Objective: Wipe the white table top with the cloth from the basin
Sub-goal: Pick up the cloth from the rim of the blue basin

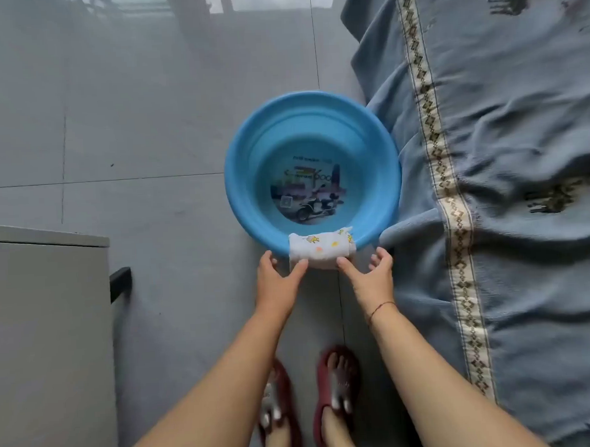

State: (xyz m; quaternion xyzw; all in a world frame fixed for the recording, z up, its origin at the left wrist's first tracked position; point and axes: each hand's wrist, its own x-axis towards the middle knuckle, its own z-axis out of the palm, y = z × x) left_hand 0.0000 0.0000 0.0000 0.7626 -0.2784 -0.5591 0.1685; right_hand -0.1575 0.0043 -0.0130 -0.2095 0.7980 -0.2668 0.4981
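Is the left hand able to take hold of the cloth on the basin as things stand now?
Probably yes. The cloth hangs over the near rim of the basin, and the thumb of the left hand touches its left end; nothing lies between them.

views: 1 | head-worn, wide-angle | faces steeply down at floor point(147, 128) | basin point(244, 178) close below

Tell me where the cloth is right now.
Head view, centre: the cloth is draped over the near rim of the blue basin, between the left hand and right hand, whose thumbs touch it.
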